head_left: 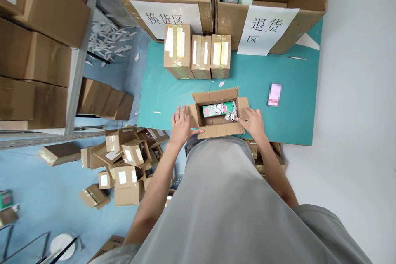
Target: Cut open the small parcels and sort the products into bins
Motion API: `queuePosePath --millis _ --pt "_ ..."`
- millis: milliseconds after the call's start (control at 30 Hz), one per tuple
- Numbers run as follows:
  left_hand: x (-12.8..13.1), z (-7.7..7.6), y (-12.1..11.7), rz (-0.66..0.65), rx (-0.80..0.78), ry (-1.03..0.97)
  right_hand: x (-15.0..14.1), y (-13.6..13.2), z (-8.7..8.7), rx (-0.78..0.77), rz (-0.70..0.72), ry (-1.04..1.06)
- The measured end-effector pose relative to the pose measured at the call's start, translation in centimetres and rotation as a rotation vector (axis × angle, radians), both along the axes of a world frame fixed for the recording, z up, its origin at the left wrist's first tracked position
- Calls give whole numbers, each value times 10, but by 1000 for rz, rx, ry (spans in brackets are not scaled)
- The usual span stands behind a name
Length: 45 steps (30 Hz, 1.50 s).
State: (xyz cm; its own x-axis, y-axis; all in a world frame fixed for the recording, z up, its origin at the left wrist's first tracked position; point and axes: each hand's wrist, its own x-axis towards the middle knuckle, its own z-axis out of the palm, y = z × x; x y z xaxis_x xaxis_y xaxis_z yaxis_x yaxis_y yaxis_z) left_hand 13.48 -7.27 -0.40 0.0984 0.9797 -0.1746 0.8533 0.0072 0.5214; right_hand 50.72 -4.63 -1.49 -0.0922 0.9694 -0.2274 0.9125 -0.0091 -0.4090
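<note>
An open cardboard box [221, 131] stands at the near edge of the green table, flaps folded outward. Inside lies a green, white and pink carton [210, 110], with crumpled paper [231, 113] over its middle and right end. My left hand [182, 127] is at the left flap, fingers spread and thumb stretched along the near flap; it is open. On the opposite side, my right hand [255, 124] grips the right flap, its thumb reaching in near the paper.
Three taped boxes [201, 55] stand beyond the open box. Two large labelled cartons [229, 20] with green and white packs are at the back. A blurred pink item [274, 94] lies right. Empty boxes [126, 185] are heaped on the floor left, beside a loaded shelf [72, 90].
</note>
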Motion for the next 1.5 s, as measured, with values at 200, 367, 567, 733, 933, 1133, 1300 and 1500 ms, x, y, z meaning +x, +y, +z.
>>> queuePosePath --millis 200,367,567,733,933,1133,1300,1500 --pt "25 -17 5 -19 65 -94 -8 -4 -31 -54 26 20" --pt "66 -19 28 -137 -35 5 -21 -12 -34 -42 13 -1" --pt "120 -31 72 -393 -221 232 -28 -14 -30 -49 -1 -39" --pt "119 -29 77 -455 -290 230 -23 -12 -25 -17 -14 10" --pt "94 -13 61 -263 -388 52 -24 -11 -8 19 -25 -13" --pt "104 -15 71 -163 -405 390 -40 18 0 85 149 -34" --pt "118 -25 79 -189 -404 440 -54 33 -14 38 303 -108" --pt "120 -30 78 -184 -377 438 -54 24 -25 69 302 -88"
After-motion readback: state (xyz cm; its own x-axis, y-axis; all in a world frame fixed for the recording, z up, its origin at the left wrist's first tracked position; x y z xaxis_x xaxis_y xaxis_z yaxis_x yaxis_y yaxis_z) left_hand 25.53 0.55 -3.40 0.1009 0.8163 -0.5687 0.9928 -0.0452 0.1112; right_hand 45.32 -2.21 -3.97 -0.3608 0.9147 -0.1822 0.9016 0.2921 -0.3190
